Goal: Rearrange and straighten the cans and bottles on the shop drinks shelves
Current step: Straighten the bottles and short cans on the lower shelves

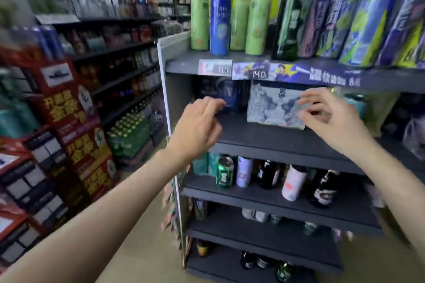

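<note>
Cans [219, 25] upright on top shelf [184, 63]; both hands empty, fingers loosely curled: left hand [197, 122], right hand [331, 117] touching pale box [271, 108].

Box [273, 108] behind hands, under cans [219, 25]

— What do you count on the top shelf [253, 62]?

— I see three green cans [199, 24] and one blue can [220, 25] at the left, plus one dark green bottle [293, 14].

— And lower down?

— I make out one pale printed box [273, 108] on the second shelf [276, 138]. I count two hands, the left hand [197, 126] and the right hand [331, 117]. The other drinks are too blurred for me to count.
</note>
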Available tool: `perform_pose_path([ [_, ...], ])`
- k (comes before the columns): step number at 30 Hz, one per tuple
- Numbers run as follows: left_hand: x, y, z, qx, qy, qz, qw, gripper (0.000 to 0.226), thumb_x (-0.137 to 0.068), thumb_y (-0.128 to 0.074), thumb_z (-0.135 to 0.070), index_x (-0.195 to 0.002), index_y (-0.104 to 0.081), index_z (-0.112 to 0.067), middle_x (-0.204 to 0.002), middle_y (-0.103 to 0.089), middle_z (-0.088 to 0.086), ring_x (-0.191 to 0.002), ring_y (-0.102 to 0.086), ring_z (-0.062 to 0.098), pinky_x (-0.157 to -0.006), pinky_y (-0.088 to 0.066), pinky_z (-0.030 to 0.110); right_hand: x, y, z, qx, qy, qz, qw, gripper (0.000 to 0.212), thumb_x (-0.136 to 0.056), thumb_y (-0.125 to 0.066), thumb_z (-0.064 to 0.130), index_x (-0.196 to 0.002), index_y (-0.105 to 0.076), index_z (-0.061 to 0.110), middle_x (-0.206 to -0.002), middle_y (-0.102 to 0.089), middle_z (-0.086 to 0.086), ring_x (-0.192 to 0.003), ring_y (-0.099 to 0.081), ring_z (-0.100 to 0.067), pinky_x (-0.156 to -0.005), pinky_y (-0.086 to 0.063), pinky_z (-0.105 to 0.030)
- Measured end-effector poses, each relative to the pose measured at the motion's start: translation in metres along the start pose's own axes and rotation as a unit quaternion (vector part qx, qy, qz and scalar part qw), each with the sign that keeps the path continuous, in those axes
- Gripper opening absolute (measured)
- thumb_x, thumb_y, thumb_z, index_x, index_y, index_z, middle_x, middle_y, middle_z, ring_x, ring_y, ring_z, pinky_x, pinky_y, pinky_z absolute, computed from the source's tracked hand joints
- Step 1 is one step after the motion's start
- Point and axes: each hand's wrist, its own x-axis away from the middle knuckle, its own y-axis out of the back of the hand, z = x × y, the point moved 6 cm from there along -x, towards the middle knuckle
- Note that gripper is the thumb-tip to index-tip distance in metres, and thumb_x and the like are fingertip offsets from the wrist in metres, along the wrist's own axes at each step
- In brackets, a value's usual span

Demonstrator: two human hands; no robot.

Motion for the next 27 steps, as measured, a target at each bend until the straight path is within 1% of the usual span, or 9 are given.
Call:
perform_pose_path([
  [4,-0.048,0.018,-0.002,-0.044,-0.011,-0.037,0.998,0.035,-0.072,-0.040,-0.014,-0.107,-0.041,-0.014,-0.095,-0.058,0.015,-0.085,-0.044,0.028,-0.071,-0.034,0.041,-0.037,0.028,0.010,0.040,0.025,-0.048,0.998,0.032,-0.087,-0.063,0.010,-0.117,-0.052,0.014,-0.116,-0.053,-0.001,-0.100,-0.055,-0.014,-0.076,-0.048,-0.026],
  [7,-0.077,0.007,0.001,-0.076,0.001,-0.028,0.997,0.037,-0.071,-0.039,-0.015,-0.107,-0.047,-0.010,-0.097,-0.058,0.014,-0.085,-0.049,0.032,-0.071,-0.034,0.039,-0.069,0.042,0.009,0.056,0.059,-0.074,0.994,0.037,-0.087,-0.064,0.015,-0.121,-0.051,0.010,-0.122,-0.053,-0.005,-0.106,-0.053,-0.017,-0.086,-0.050,-0.035],
  [10,-0.106,-0.015,0.007,-0.108,0.021,-0.013,0.994,0.041,-0.071,-0.036,-0.021,-0.105,-0.055,-0.007,-0.097,-0.058,0.013,-0.083,-0.055,0.036,-0.069,-0.038,0.039,-0.108,0.049,-0.006,0.062,0.029,-0.084,0.994,0.048,-0.085,-0.067,0.024,-0.125,-0.046,0.010,-0.126,-0.049,-0.007,-0.110,-0.050,-0.018,-0.093,-0.044,-0.034],
  [14,-0.140,-0.039,0.026,-0.091,0.107,-0.035,0.989,0.050,-0.071,-0.030,-0.029,-0.108,-0.056,-0.005,-0.101,-0.056,0.013,-0.092,-0.052,0.034,-0.073,-0.039,0.039,-0.173,0.053,-0.017,0.038,-0.025,-0.115,0.992,0.074,-0.079,-0.072,0.034,-0.135,-0.032,0.007,-0.137,-0.040,-0.011,-0.123,-0.043,-0.024,-0.101,-0.037,-0.034],
  [17,-0.147,-0.049,0.046,-0.069,0.181,-0.043,0.980,0.046,-0.071,-0.034,-0.022,-0.110,-0.054,-0.006,-0.107,-0.055,0.012,-0.097,-0.048,0.034,-0.078,-0.033,0.038,-0.214,0.049,-0.015,0.034,-0.017,-0.146,0.989,0.082,-0.078,-0.073,0.032,-0.140,-0.026,0.005,-0.143,-0.033,-0.013,-0.130,-0.036,-0.026,-0.104,-0.030,-0.031],
  [21,-0.142,-0.050,0.068,-0.046,0.258,-0.065,0.963,0.049,-0.072,-0.036,-0.031,-0.112,-0.053,-0.007,-0.112,-0.056,0.008,-0.104,-0.047,0.030,-0.085,-0.032,0.037,-0.243,0.033,-0.017,0.010,-0.034,-0.182,0.983,0.094,-0.078,-0.074,0.030,-0.145,-0.013,0.004,-0.147,-0.026,-0.019,-0.137,-0.027,-0.029,-0.109,-0.026,-0.036],
  [23,-0.143,-0.052,0.072,-0.029,0.267,-0.062,0.961,0.050,-0.072,-0.037,-0.033,-0.112,-0.053,-0.008,-0.113,-0.055,0.007,-0.106,-0.047,0.028,-0.086,-0.030,0.036,-0.248,0.027,-0.018,0.009,-0.066,-0.207,0.976,0.098,-0.078,-0.074,0.032,-0.147,-0.008,0.006,-0.150,-0.022,-0.019,-0.137,-0.026,-0.032,-0.107,-0.029,-0.041],
  [25,-0.146,-0.053,0.072,-0.021,0.263,-0.062,0.962,0.045,-0.076,-0.040,-0.031,-0.113,-0.052,-0.008,-0.114,-0.055,0.007,-0.107,-0.046,0.028,-0.087,-0.030,0.037,-0.251,0.024,-0.016,0.025,-0.091,-0.240,0.966,0.099,-0.077,-0.075,0.032,-0.146,-0.010,0.008,-0.146,-0.026,-0.019,-0.132,-0.032,-0.034,-0.098,-0.037,-0.043],
  [27,-0.147,-0.055,0.072,-0.030,0.256,-0.062,0.964,0.044,-0.077,-0.039,-0.030,-0.113,-0.052,-0.008,-0.114,-0.055,0.008,-0.107,-0.046,0.028,-0.087,-0.030,0.036,-0.253,0.022,-0.015,0.030,-0.113,-0.267,0.956,0.098,-0.075,-0.076,0.030,-0.146,-0.013,0.007,-0.141,-0.030,-0.018,-0.126,-0.037,-0.034,-0.093,-0.039,-0.043],
])
